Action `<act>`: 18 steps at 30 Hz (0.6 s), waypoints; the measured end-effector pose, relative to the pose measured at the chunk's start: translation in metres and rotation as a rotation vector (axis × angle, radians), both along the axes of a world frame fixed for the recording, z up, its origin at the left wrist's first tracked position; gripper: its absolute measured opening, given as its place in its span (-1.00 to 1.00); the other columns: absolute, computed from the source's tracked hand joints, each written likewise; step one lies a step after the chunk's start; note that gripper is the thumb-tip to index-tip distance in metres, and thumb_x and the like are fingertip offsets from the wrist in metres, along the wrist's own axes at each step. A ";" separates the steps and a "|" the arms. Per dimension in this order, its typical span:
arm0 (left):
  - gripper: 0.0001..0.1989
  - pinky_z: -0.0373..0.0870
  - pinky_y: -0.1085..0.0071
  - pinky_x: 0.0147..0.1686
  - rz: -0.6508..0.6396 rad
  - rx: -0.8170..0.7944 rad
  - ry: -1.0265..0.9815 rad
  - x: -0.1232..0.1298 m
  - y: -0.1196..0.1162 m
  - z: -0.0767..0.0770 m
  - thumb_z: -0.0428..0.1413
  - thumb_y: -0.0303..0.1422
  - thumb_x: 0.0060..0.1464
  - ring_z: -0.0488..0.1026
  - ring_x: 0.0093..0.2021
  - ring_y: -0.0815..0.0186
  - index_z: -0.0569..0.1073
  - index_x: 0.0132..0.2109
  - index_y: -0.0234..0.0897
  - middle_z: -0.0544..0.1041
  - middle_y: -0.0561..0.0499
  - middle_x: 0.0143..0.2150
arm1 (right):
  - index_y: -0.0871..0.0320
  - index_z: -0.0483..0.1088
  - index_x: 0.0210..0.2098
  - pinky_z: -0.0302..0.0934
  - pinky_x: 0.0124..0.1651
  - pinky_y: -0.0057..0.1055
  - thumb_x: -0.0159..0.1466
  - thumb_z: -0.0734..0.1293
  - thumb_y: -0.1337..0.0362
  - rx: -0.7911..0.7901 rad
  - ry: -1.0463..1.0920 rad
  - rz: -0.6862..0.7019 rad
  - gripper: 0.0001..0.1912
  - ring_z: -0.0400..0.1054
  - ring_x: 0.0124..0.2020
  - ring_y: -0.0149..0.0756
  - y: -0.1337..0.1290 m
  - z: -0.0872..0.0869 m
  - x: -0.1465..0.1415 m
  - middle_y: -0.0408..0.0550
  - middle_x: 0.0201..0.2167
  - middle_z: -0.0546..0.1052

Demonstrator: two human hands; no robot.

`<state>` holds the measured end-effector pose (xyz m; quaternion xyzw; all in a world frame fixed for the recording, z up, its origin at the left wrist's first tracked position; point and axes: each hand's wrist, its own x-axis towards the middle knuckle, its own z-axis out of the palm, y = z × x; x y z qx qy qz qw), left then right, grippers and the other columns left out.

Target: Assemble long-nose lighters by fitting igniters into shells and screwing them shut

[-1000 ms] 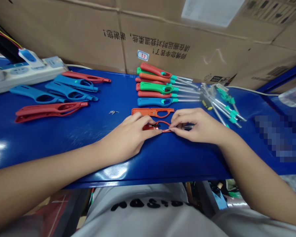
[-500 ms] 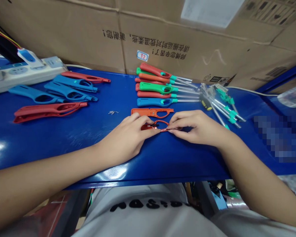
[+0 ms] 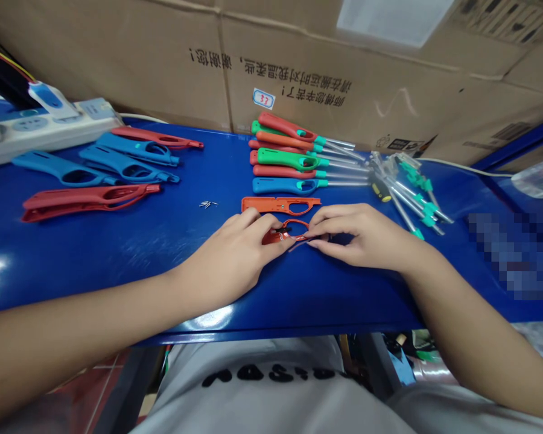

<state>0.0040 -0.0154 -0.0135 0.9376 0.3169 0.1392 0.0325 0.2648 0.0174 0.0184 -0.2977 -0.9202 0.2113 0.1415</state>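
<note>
Low over the blue table, my left hand [image 3: 242,250] is closed on the handle end of an orange-red lighter half-shell [image 3: 304,223], thumb and fingers pinching it. Small dark and pale parts lie inside the shell, partly covered by my fingers. My right hand [image 3: 359,234] pinches at the shell's other end, beside its trigger loop; what exactly its fingertips hold is hidden. A thin dark strip shows below the loop, between the two hands. Just beyond my fingers lies a matching orange half-shell [image 3: 278,205], inner side up. Several small screws [image 3: 208,205] rest to its left.
Assembled long-nosed lighters [image 3: 294,160] lie stacked at the back. Metal tubes with green ends [image 3: 414,196] and a yellow-black screwdriver [image 3: 381,190] are at right. Blue casings [image 3: 127,164] and red casings [image 3: 90,200] lie left, near a power strip [image 3: 31,129]. A cardboard box [image 3: 163,78] stands behind.
The view has shifted slightly. A thin dark strip now sticks out below the trigger loop, near my right fingertips. Both hands keep their places on the shell.
</note>
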 end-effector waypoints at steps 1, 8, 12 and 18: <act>-0.52 0.41 0.02 0.06 0.000 0.002 0.007 0.000 0.000 0.000 0.00 -0.54 0.27 0.30 0.14 -0.01 0.40 0.29 -0.20 0.42 -0.23 0.10 | 0.14 0.58 -0.14 0.36 -0.10 -0.34 0.33 0.33 0.33 0.001 0.001 0.000 -0.82 0.51 -0.20 -0.26 0.000 0.000 0.000 0.01 -0.16 0.60; -0.52 0.40 0.01 0.04 0.016 -0.027 0.004 0.002 -0.002 0.000 -0.02 -0.55 0.26 0.30 0.11 0.00 0.42 0.27 -0.17 0.43 -0.22 0.07 | 0.15 0.57 -0.25 0.35 -0.14 -0.33 0.35 0.31 0.32 0.017 -0.029 -0.014 -0.84 0.48 -0.24 -0.26 -0.002 0.001 -0.003 0.03 -0.20 0.58; -0.50 0.39 0.01 0.07 0.016 -0.038 -0.021 0.001 -0.001 0.000 -0.01 -0.57 0.24 0.30 0.15 0.00 0.42 0.27 -0.17 0.42 -0.22 0.11 | 0.12 0.58 -0.23 0.35 -0.12 -0.33 0.35 0.32 0.31 0.009 -0.001 -0.011 -0.84 0.49 -0.25 -0.27 -0.002 0.001 -0.001 0.01 -0.20 0.60; -0.50 0.39 -0.01 0.08 0.007 -0.050 -0.029 0.001 0.000 -0.001 0.00 -0.57 0.23 0.29 0.18 -0.03 0.42 0.27 -0.18 0.42 -0.23 0.11 | 0.12 0.58 -0.24 0.35 -0.13 -0.37 0.35 0.32 0.30 -0.018 0.039 -0.003 -0.84 0.49 -0.26 -0.29 -0.001 0.001 -0.001 0.00 -0.22 0.60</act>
